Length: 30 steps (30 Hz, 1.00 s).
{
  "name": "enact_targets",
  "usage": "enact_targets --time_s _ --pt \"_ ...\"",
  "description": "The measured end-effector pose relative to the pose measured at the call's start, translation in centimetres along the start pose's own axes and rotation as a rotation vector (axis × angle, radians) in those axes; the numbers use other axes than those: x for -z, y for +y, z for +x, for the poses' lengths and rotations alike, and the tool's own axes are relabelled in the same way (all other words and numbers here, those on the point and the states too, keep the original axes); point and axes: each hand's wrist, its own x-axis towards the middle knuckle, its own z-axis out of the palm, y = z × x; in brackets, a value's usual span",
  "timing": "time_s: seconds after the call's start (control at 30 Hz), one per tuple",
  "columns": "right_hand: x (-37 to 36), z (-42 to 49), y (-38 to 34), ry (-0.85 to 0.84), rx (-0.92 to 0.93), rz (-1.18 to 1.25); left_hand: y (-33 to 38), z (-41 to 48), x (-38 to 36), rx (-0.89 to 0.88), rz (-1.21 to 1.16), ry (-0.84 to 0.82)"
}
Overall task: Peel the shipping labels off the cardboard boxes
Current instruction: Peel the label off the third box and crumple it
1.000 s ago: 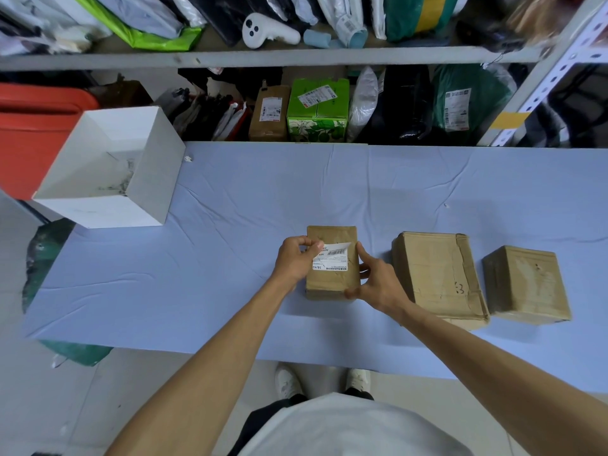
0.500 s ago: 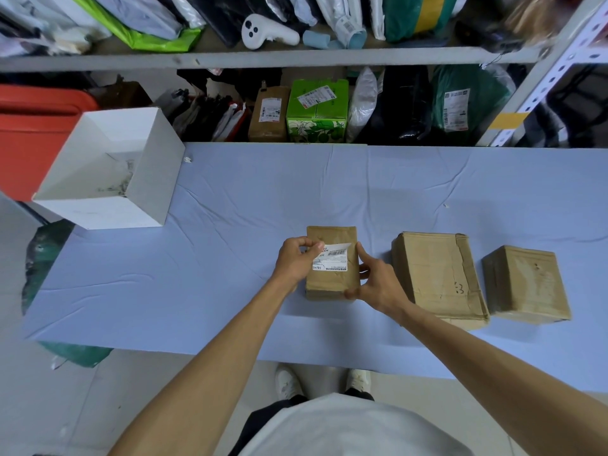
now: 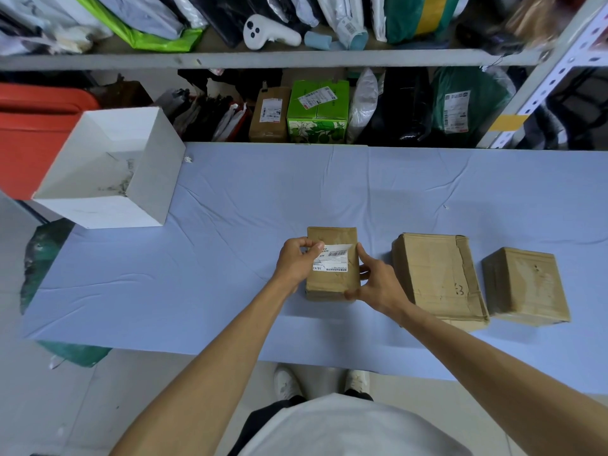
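A small brown cardboard box (image 3: 332,284) lies on the blue-covered table (image 3: 230,225) in front of me. A white shipping label (image 3: 334,260) with a barcode sits on its top. My left hand (image 3: 296,261) pinches the label's left edge with thumb and fingers, and that edge looks lifted. My right hand (image 3: 375,281) grips the box's right side, thumb along the near corner. To the right stand a larger dented cardboard box (image 3: 437,274) and a smaller cardboard box (image 3: 526,284), with no label showing on either.
An open white box (image 3: 108,172) stands at the table's far left, next to a red bin (image 3: 29,133). Shelves behind the table hold labelled parcels, bags and a green carton (image 3: 317,111). My shoes (image 3: 289,383) show below the table's near edge.
My left hand has worked further onto the label's left edge, which has lifted slightly. The box and my right hand have stayed in place.
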Motion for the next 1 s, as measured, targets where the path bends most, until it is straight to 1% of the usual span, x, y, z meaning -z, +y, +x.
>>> enact_targets --time_s 0.43,1.0 --pt "-0.07 0.1 0.1 -0.006 -0.005 -0.023 -0.06 -0.07 0.03 0.003 -0.025 -0.009" --pt "-0.09 0.06 0.1 -0.005 -0.016 0.005 -0.37 0.03 0.11 -0.008 -0.074 -0.03"
